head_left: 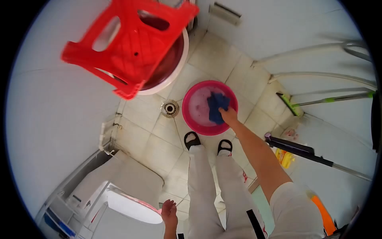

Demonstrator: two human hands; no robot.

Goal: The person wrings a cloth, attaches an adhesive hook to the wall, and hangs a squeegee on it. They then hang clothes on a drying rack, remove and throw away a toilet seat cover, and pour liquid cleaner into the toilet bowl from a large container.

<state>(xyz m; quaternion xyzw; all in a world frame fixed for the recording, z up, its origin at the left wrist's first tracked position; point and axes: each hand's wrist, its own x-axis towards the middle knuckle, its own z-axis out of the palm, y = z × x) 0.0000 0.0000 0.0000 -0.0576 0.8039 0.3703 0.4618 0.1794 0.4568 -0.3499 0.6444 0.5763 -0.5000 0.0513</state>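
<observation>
Your right hand (pixel 228 116) is gripping a cloth (pixel 216 104) over the basin (pixel 205 130), presumably containing drips; your left hand (pixel 169 214) is hanging half-open.

Pink basin (pixel 186 111) partly hidden by blue cloth (pixel 216 104), red stool (pixel 129 40) cut off

Dk blue cloth (pixel 217 107), brt pink basin (pixel 207 130), red stool (pixel 131 36)

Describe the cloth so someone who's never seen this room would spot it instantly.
On the tiled floor, find the round pink basin in front of the person's black sandals. The right hand grips the cloth at that basin. It is dark blue and crumpled, unlike the bright pink basin and the pale liquid it holds.
</observation>
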